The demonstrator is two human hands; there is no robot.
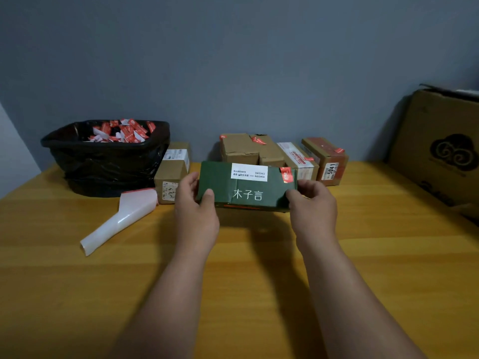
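Forearms come in from the bottom edge, both reaching fwd over the wooden table (pixel 259 294). L hand (pixel 195 206) grips the left end of the green box (pixel 246 187): thumb pressed on the front face, other fingers curled round the end & mostly hidden behind it. R hand (pixel 313 206) clamps the right end the same way, thumb on the front corner, fingers wrapped behind. So both hands are closed tight on the box, one at each end.

Green box sits btwn my hands, mid-table, long side across, printed face tilted up toward me. It looks lifted just off the wood, w/ a shadow under it. White label (pixel 248 172) on its upper part, white characters below that, red sticker (pixel 286 174) at the top right corner, partly peeled or creased, can't tell which.

Behind it, along the grey wall: a row of brown parcels (pixel 239 149), one w/ red-white tape (pixel 298 159), & a reddish parcel (pixel 328 159) marked 5041. Another brown parcel (pixel 172 172) stands just left of the green box.

Far left: bin w/ black bag (pixel 103 161), holding red-white sticker scraps (pixel 121 130). White backing strip (pixel 121 218) lies curled on the table in front of it. Big carton (pixel 440 151) leans at the right edge, well apart from my hands.
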